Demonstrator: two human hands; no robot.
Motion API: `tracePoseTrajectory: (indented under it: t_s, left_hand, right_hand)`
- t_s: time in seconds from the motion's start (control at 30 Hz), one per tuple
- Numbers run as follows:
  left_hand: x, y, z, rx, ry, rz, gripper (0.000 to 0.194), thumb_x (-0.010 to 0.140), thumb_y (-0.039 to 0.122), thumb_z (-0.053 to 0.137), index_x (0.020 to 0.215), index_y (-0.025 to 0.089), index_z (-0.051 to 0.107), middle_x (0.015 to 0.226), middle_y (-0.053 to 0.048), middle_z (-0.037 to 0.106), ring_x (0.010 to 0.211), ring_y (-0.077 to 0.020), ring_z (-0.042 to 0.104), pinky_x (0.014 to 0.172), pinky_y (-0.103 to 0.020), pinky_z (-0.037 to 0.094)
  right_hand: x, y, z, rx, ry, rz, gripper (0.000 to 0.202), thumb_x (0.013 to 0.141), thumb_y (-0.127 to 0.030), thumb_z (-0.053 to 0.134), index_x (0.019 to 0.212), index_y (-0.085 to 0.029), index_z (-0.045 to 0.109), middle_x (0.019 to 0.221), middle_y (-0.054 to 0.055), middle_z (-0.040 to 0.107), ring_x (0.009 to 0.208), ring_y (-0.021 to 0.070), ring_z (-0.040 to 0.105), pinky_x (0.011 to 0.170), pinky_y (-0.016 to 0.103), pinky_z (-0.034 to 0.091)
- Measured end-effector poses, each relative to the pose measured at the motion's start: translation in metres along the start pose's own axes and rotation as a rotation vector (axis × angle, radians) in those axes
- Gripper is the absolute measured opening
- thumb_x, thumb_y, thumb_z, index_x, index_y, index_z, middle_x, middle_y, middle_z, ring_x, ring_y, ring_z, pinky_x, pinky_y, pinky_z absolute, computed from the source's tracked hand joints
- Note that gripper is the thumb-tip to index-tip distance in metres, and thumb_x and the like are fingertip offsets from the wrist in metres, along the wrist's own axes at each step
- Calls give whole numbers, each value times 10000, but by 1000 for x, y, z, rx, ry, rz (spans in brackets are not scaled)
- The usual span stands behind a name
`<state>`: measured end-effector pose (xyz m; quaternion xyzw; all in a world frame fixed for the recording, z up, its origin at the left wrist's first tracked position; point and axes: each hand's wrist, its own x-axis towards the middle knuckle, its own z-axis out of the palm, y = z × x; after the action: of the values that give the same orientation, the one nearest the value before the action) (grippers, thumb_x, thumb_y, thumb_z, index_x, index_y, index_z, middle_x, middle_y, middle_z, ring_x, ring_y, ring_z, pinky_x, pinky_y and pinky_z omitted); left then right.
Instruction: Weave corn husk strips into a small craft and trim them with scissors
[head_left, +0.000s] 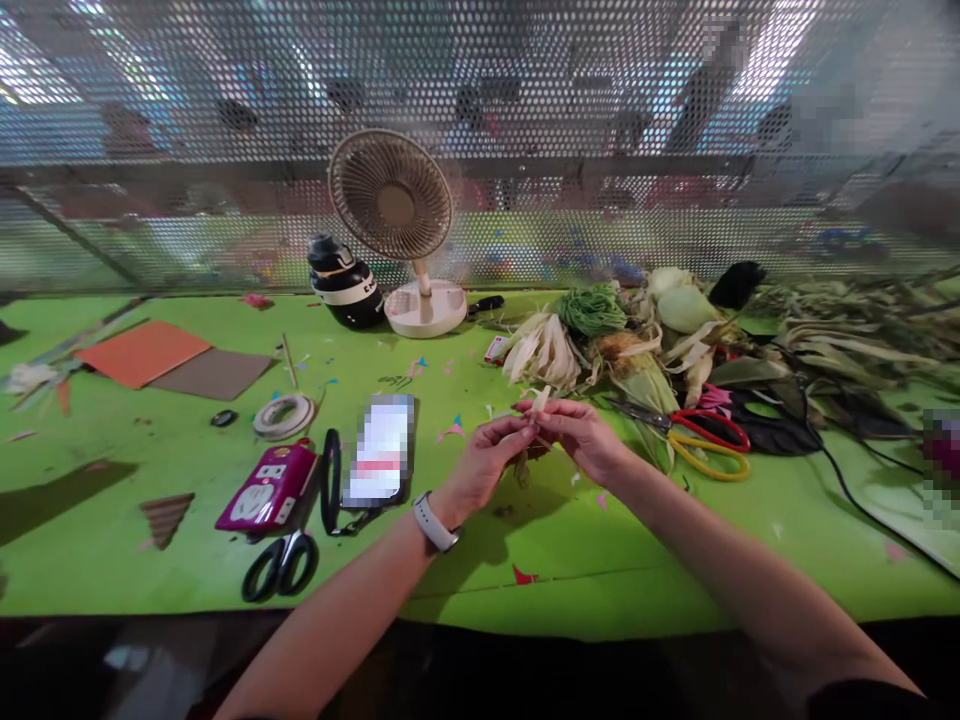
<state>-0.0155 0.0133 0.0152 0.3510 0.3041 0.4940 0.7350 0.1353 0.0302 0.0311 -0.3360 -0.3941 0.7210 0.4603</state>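
Observation:
Both hands meet over the middle of the green table, pinching a small pale strip of corn husk point(541, 400) between their fingertips. My left hand point(489, 460), with a white-banded watch on its wrist, grips the strip from the left. From the right, my right hand point(583, 436) closes on the same piece. A thin end of it hangs below the fingers. Just behind lies a bundle of dried corn husks point(546, 350) beside a coil of green string point(591, 311). Red-and-yellow-handled scissors point(709, 440) rest to the right of my right hand.
A phone point(381, 450), a purple pouch point(268, 487), black-handled scissors point(280, 567) and a tape roll point(283, 416) lie left. A fan point(426, 308) and a black bottle point(346, 285) stand at the back. A black cable point(855, 500) runs down the right side.

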Motion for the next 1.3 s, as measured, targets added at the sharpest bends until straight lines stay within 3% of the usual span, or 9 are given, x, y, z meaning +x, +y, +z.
tracePoseTrajectory:
  t_s: [0.23, 0.4, 0.47, 0.57, 0.7, 0.8, 0.9, 1.0, 1.3]
  left_hand:
    - [-2, 2, 1, -41, -20, -52, 202, 679, 278, 780, 819, 155, 702, 721, -8, 706, 651, -118, 664, 724, -263, 531]
    - [0, 0, -1, 32, -33, -61, 240, 688, 328, 766, 819, 141, 691, 694, -19, 689, 625, -116, 637, 695, -279, 519]
    - [0, -1, -1, 53, -19, -66, 257, 686, 342, 763, 817, 134, 687, 689, -25, 684, 630, -124, 635, 679, -284, 513]
    - [0, -3, 1, 62, -5, -72, 275, 670, 344, 770, 825, 134, 682, 714, -31, 687, 660, -132, 637, 673, -282, 506]
    - [-1, -5, 4, 94, 23, -115, 296, 651, 351, 776, 822, 129, 683, 710, -32, 684, 657, -129, 630, 663, -271, 497]
    - [0, -4, 4, 103, 25, -115, 298, 652, 358, 771, 827, 133, 684, 707, -30, 683, 656, -129, 629, 670, -273, 496]
    - [0, -4, 2, 105, 27, -112, 297, 649, 362, 773, 820, 136, 684, 705, -27, 682, 652, -126, 627, 662, -265, 498]
    - [1, -5, 0, 102, 40, -112, 297, 650, 361, 775, 820, 136, 682, 707, -26, 683, 638, -120, 625, 650, -255, 503]
    - [2, -4, 0, 52, 106, -84, 228, 696, 330, 732, 755, 150, 604, 695, -18, 675, 657, -143, 648, 680, -284, 527]
  right_hand:
    - [2, -6, -8, -215, -7, -94, 149, 678, -310, 767, 747, -181, 742, 748, 4, 707, 739, 126, 613, 748, 270, 448]
    - [5, -43, -24, -662, -189, -83, 272, 727, -412, 701, 846, -168, 723, 852, 45, 709, 813, 178, 627, 771, 320, 457]
    - [11, -62, -39, -904, 18, -139, 335, 772, -490, 618, 877, -186, 712, 850, 52, 706, 752, 185, 631, 673, 303, 450]
    - [26, -76, -60, -1449, 556, -264, 316, 793, -480, 569, 810, -187, 688, 796, 74, 689, 761, 230, 620, 654, 314, 416]
    - [40, -70, -74, -1788, 689, -96, 337, 786, -505, 539, 814, -191, 660, 817, 108, 689, 778, 277, 622, 608, 316, 396]
    - [45, -65, -78, -1755, 678, -128, 209, 789, -369, 534, 759, -195, 645, 788, 93, 683, 764, 255, 620, 602, 297, 387]
    - [50, -67, -83, -1394, 667, -178, 125, 716, -280, 590, 628, -191, 594, 680, 52, 646, 725, 224, 615, 593, 273, 386]
    - [54, -68, -87, -1057, 637, -133, 145, 715, -274, 583, 603, -189, 550, 539, -1, 576, 570, 175, 603, 511, 239, 377]
    - [41, -63, -87, -662, 621, -98, 161, 704, -250, 579, 592, -195, 476, 466, -43, 527, 360, 81, 454, 339, 187, 243]
